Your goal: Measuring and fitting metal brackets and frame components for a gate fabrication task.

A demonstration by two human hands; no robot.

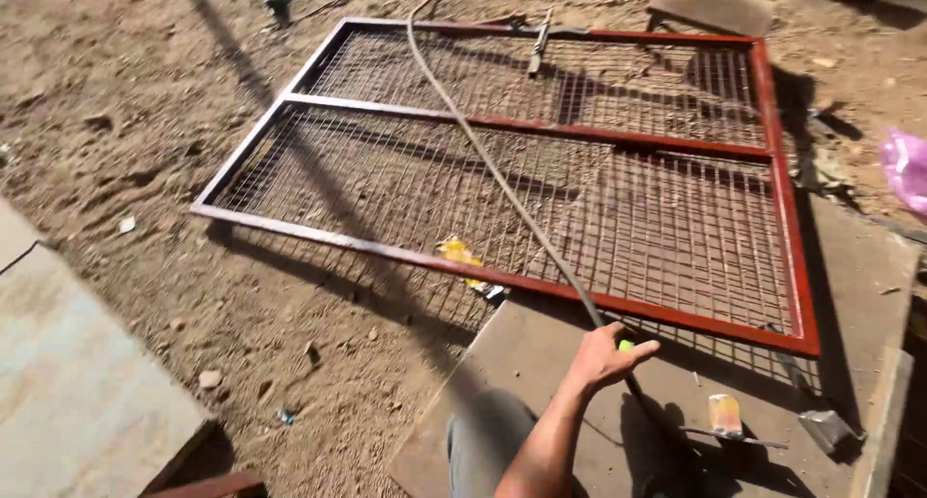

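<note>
Close below me, my right hand has its fingers clamped on the long grey cable, which runs ahead across the red-framed wire mesh panel. It looks limp and heavy; gripping near its end suits.

— Where does the mesh frame lie?
— On the ground, stretching from the centre toward 1 o'clock; its near rail rests on the board at 6 o'clock.
— And the cable?
— Across the frame from 12 o'clock down to the hand at 5 o'clock.
— Anything else on the board?
— A hammer at 4 o'clock. A slab lies at 8 o'clock.
</note>
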